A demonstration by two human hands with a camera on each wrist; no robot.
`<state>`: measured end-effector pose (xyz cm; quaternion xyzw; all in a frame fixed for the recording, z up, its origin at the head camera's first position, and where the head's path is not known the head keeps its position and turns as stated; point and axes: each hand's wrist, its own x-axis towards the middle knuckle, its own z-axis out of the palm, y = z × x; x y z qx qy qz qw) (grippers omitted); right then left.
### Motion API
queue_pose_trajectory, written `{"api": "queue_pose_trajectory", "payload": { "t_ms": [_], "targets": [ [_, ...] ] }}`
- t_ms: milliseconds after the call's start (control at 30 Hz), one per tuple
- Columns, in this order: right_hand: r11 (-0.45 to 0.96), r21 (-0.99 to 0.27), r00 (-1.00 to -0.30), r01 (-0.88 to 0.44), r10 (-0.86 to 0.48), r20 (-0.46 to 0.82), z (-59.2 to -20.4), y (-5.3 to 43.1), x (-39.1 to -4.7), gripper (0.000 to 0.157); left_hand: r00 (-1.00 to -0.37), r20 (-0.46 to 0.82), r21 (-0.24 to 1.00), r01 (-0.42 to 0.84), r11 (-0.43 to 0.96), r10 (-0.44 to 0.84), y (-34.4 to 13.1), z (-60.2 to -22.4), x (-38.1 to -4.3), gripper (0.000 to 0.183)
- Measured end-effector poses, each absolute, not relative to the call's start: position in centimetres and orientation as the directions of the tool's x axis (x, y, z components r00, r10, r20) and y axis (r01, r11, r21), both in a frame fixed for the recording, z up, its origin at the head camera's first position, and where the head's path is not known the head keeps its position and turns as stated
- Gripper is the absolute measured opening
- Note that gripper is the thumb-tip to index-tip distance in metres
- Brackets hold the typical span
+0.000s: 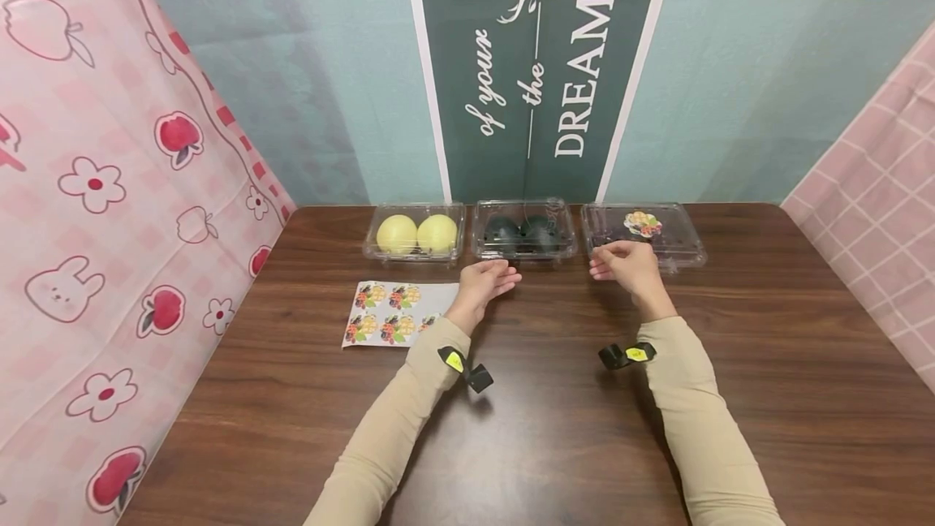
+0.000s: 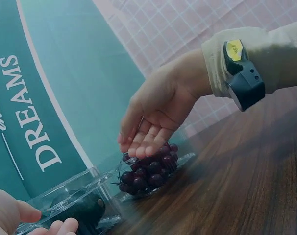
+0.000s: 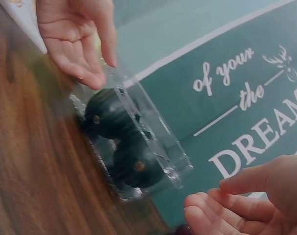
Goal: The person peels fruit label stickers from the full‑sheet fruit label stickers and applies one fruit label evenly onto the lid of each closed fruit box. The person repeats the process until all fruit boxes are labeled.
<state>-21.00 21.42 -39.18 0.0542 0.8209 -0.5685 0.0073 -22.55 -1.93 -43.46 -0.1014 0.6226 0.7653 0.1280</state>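
Note:
Three clear plastic clamshell boxes stand in a row at the table's back edge. The middle box (image 1: 524, 247) contains two dark green round fruits (image 3: 138, 159). Just in front of it my left hand (image 1: 482, 286) hovers, fingers loosely extended and nothing in them. My right hand (image 1: 632, 268) is at the left front part of the right box (image 1: 682, 238), its fingers relaxed and also holding nothing; whether it touches the box I cannot tell. Dark red grapes (image 2: 141, 178) fill that box, and a round fruit sticker (image 1: 643, 224) is on its lid.
The left box (image 1: 372, 243) contains two yellow round fruits (image 1: 397, 234). A white sheet (image 1: 438, 295) with several fruit stickers lies in front of it, partly covered by my left wrist. Behind the brown wooden table (image 1: 548, 445) hangs a green cloth (image 1: 343, 104) with lettering.

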Motion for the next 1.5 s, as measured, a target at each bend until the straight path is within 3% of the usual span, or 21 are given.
{"api": "queue_pose_trajectory", "payload": {
  "t_ms": [300,800,1133,1267,1500],
  "targets": [
    [0.332,-0.936,-0.993,0.12,0.039,-0.114,-39.6,20.1,-20.7,0.037,-0.938,-0.345,0.909,-0.344,-0.234,0.036,-3.0,-43.2,-22.8,0.034],
    [0.174,-0.96,-0.975,0.221,0.023,-0.221,-41.3,17.5,-20.8,0.044,-0.917,-0.398,0.861,-0.372,-0.347,-0.004,-3.5,-43.2,-23.4,0.034],
    [0.01,-0.974,-0.973,0.228,0.033,-0.227,-42.3,17.0,-21.3,0.047,-0.925,-0.379,0.845,-0.34,-0.413,-0.012,-3.7,-43.0,-23.6,0.021],
    [-0.129,-0.952,-0.96,0.278,0.004,-0.281,-42.0,17.0,-21.4,0.048,-0.923,-0.385,0.84,-0.348,-0.415,-0.006,-3.8,-43.0,-23.7,0.022],
    [-0.302,-0.878,-0.926,0.372,-0.052,-0.374,-41.2,17.2,-21.2,0.036,-0.915,-0.404,0.835,-0.371,-0.406,0.005,-3.9,-42.9,-23.8,0.015]
  ]
}}
